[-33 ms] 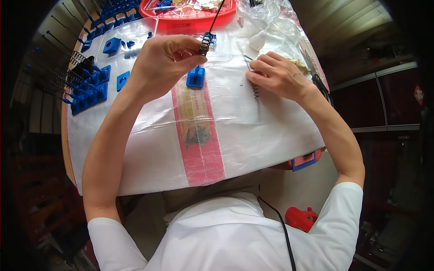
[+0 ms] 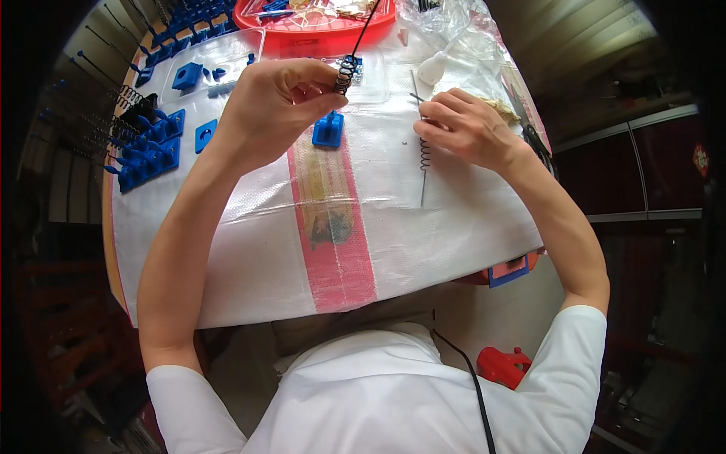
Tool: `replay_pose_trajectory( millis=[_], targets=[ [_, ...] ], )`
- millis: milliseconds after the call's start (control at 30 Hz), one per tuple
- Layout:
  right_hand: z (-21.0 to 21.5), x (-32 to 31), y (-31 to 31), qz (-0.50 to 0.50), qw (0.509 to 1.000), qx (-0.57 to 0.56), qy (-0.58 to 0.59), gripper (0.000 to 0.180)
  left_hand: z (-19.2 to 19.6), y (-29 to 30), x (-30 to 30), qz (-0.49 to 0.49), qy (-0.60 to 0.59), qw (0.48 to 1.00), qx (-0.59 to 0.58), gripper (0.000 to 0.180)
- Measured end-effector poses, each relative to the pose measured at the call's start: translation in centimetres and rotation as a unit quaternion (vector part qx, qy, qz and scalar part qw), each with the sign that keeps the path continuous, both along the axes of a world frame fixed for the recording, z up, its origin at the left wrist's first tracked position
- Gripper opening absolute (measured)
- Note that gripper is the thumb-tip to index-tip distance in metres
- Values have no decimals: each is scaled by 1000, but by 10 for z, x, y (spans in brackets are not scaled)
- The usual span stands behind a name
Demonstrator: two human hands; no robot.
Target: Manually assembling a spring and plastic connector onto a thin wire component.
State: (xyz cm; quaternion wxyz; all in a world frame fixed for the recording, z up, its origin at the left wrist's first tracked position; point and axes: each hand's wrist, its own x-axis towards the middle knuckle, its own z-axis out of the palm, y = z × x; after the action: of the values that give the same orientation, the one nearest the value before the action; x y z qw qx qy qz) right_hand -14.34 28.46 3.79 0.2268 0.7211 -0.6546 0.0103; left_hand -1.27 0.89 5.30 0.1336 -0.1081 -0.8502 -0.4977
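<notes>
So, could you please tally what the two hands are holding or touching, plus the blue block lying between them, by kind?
Dark coil spring on a thin rod, pinched by the left hand: 1
Pale coil spring on a wire, under the right hand: 1
Blue plastic block: 1
Total: 3

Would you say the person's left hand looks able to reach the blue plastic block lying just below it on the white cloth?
Probably yes. The blue block lies bare on the white cloth right under the left hand, nothing between them. But its fingers pinch a dark coiled spring, which it would likely have to put down first.
</notes>
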Motion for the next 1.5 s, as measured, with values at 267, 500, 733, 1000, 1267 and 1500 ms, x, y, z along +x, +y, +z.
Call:
replay_pose_trajectory(
  millis=[267, 500, 733, 1000, 1267, 1500],
  targets=[
    [-2, 42, -9, 9, 909, -259, -328, 30, 1, -3, -2, -10, -8, 1000, 17, 19],
    [7, 63, -27, -14, 738, -320, -594, 18, 2, -5, 0, -12, -6, 1000, 9, 17],
    [4, 63, -34, -23, 779, -285, -558, 18, 2, -4, -1, -19, -4, 1000, -5, 17],
    [9, 61, -34, -19, 762, -258, -594, 19, 1, -6, -1, -21, 11, 1000, -18, 18],
    [34, 67, 7, -152, 761, -199, -599, 21, 1, -7, -3, -20, -8, 1000, -2, 17],
    [53, 84, 24, -208, 712, -210, -637, 56, -3, -8, -3, -16, 7, 1000, -1, 18]
  ],
)
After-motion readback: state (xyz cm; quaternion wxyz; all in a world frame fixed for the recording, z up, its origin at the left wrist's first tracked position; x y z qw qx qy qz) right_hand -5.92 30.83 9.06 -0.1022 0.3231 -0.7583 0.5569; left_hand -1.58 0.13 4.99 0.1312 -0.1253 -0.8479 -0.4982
